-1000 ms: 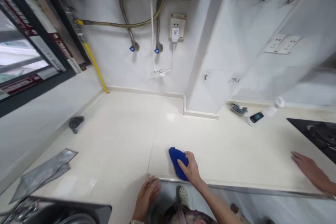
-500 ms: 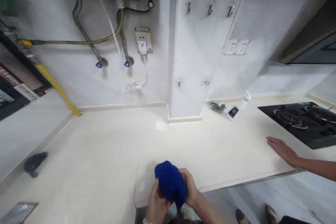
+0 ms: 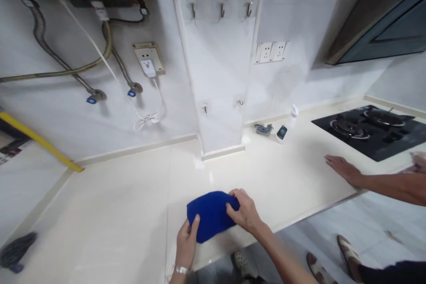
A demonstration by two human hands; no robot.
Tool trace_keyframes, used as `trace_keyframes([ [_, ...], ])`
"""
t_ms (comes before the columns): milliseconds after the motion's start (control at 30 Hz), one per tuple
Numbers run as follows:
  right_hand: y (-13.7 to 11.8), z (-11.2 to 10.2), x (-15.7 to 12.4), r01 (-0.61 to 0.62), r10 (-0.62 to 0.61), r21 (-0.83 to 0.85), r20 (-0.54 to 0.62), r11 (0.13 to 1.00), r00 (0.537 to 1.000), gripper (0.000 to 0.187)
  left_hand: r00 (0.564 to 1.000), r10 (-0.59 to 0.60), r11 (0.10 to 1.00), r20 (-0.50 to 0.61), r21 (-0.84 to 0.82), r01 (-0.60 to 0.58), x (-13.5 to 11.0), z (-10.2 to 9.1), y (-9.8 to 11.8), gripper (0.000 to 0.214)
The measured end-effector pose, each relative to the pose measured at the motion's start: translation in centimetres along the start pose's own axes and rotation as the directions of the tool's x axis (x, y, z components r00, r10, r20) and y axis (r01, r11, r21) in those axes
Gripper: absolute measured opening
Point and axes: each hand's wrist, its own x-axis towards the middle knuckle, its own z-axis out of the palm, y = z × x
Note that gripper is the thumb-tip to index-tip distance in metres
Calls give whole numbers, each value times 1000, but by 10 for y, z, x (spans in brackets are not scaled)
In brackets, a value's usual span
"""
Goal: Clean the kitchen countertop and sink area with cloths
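A blue cloth [image 3: 210, 214] lies spread on the cream countertop [image 3: 126, 213] near its front edge. My left hand [image 3: 187, 242] pinches the cloth's lower left corner, thumb on top. My right hand [image 3: 245, 211] grips the cloth's right edge with curled fingers. Both hands hold the cloth flat against the counter.
Another person's hand [image 3: 344, 170] rests flat on the counter at the right, beside a black gas hob [image 3: 369, 131]. A white spray bottle [image 3: 285, 126] and a small metal item [image 3: 264, 129] lie by the wall pillar. A dark scrubber [image 3: 15, 253] sits far left.
The cloth went from a bunched lump lifted in both hands to spread flat on the counter. My view has turned to the right, bringing the hob into sight.
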Motion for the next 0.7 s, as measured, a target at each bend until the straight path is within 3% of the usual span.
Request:
trace_keyframes([
  [100,18,-1,8,75,-102,-176,-147,981,984,25,999,-22,1000,-24,10,22,14,10,0,68],
  [233,71,21,-17,-1,-65,-276,-229,961,971,35,986,-152,988,-66,-17,151,26,7,-36,56],
  [333,105,38,-32,-48,-10,-294,-192,955,981,38,969,-234,972,-78,-57,230,27,2,-56,46],
  [400,115,45,-29,-48,-6,-325,-160,945,987,45,965,-252,967,-70,-52,248,28,-1,-57,46],
  [567,112,60,-1,110,-93,-416,60,903,994,60,958,-279,956,-59,74,283,39,-5,-44,59],
  [700,116,65,11,77,-60,-446,52,892,997,42,983,-182,969,-37,164,186,41,-6,-47,57],
])
